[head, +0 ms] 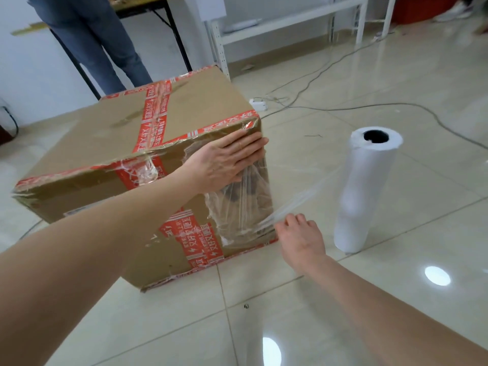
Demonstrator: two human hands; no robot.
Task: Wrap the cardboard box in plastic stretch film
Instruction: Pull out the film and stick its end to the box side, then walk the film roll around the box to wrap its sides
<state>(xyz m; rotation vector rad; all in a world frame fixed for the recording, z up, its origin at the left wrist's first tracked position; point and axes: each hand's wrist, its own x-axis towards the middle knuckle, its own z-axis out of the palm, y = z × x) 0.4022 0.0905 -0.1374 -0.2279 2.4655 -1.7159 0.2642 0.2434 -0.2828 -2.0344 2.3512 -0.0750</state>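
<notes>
From my feed, the cardboard box (pixel 111 143) sits on the floor (pixel 343 299), left of centre. A crinkled sheet of stretch film (pixel 237 207) clings to its near right corner. The left hand (pixel 227 162) lies flat on the film with straight fingers, pressing it against the upper corner. The right hand (pixel 301 236) is low beside the box's bottom edge and pinches a bunched strand of film. That strand runs to the stretch film roll (pixel 364 191), which stands upright just right of the box.

The floor is glossy beige tile, mirroring round ceiling lights. Grey cables (pixel 396 104) trail to a white power strip (pixel 258 104) behind the box. Further back are a white metal rack (pixel 290 19), a black-legged table (pixel 158 9) and a person in jeans (pixel 92 40).

Red tape (pixel 155 114) crosses the box, printed with white Chinese characters. On the side strip I read 又好又便宜.
</notes>
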